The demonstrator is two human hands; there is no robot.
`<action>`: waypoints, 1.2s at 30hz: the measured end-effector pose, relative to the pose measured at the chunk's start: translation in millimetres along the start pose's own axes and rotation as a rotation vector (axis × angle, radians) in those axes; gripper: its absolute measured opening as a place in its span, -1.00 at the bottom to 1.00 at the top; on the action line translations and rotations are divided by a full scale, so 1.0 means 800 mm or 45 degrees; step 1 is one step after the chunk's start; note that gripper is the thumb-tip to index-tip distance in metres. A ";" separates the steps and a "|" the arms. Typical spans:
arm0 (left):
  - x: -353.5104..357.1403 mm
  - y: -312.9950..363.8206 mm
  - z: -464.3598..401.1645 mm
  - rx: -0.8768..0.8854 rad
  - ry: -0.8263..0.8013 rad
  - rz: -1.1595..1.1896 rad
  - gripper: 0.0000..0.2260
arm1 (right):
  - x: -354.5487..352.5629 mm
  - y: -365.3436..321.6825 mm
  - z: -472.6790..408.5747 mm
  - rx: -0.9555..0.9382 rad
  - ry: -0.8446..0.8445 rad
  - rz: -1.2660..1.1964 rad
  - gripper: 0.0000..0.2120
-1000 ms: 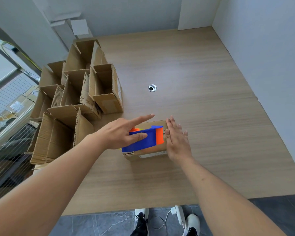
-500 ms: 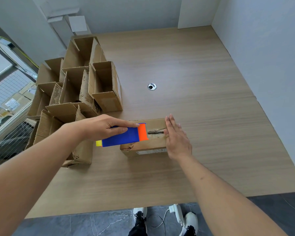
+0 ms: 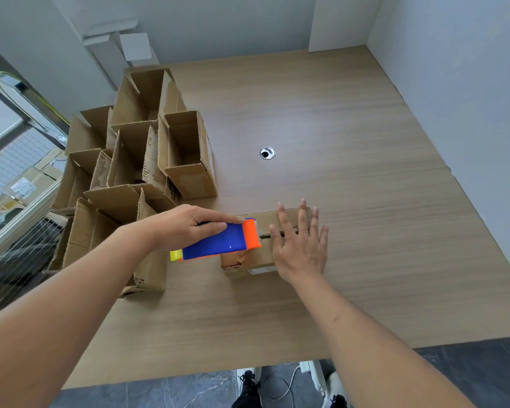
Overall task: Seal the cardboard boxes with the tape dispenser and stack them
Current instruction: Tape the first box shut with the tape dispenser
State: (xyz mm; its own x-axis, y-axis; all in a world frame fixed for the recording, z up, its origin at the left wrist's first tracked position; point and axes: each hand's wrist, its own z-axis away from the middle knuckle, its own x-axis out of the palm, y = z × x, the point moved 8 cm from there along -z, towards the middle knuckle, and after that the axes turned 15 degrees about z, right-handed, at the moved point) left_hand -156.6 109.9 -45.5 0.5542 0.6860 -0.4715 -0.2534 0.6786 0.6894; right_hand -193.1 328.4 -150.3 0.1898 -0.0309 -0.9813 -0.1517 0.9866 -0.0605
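Note:
A small closed cardboard box (image 3: 255,262) lies on the wooden table (image 3: 351,201) near its front middle. My left hand (image 3: 186,225) grips a blue and orange tape dispenser (image 3: 218,241), whose orange end sits over the box's left top edge. My right hand (image 3: 302,245) lies flat with fingers spread on the right half of the box top, pressing the flaps down. A dark seam shows between the dispenser and my right hand.
Several open cardboard boxes (image 3: 147,172) crowd the table's left side, flaps up. A round metal cable hole (image 3: 267,153) sits mid-table. White walls stand close at the back and right. My shoes (image 3: 249,387) and a white cord show on the floor below the front edge.
My left hand pulled the dispenser leftward along the box top, from the right half to the left edge. My right hand shifted further onto the box top and spread its fingers.

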 end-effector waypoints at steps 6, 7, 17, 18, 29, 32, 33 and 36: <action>0.007 -0.005 0.009 0.005 -0.052 0.052 -0.71 | 0.002 0.008 -0.004 -0.114 -0.074 0.145 -0.47; 0.007 -0.011 0.014 -0.006 -0.048 0.065 -0.71 | 0.002 0.007 -0.004 -0.126 -0.085 0.158 -0.47; 0.022 -0.047 0.051 -0.026 -0.008 0.192 -0.70 | -0.004 0.013 -0.009 -0.229 -0.111 0.254 -0.45; 0.024 -0.053 0.056 -0.023 0.004 0.202 -0.70 | -0.004 0.012 -0.009 -0.239 -0.117 0.263 -0.44; 0.040 -0.095 0.084 -0.018 0.053 0.233 -0.70 | -0.002 0.021 -0.017 -0.335 -0.124 0.336 -0.43; 0.047 -0.110 0.093 0.003 0.074 0.255 -0.70 | -0.002 0.021 -0.018 -0.350 -0.138 0.359 -0.43; 0.048 -0.113 0.096 0.019 0.087 0.254 -0.70 | -0.003 0.021 -0.019 -0.352 -0.142 0.365 -0.43; 0.051 -0.118 0.097 0.036 0.129 0.223 -0.69 | -0.002 0.022 -0.019 -0.350 -0.164 0.376 -0.43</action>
State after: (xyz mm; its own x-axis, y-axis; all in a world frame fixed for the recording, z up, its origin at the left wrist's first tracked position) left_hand -48.5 53.4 -87.1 0.4206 0.8167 -0.3951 -0.3159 0.5401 0.7801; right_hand -210.5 343.1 -152.8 0.2162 0.2838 -0.9342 -0.4675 0.8701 0.1562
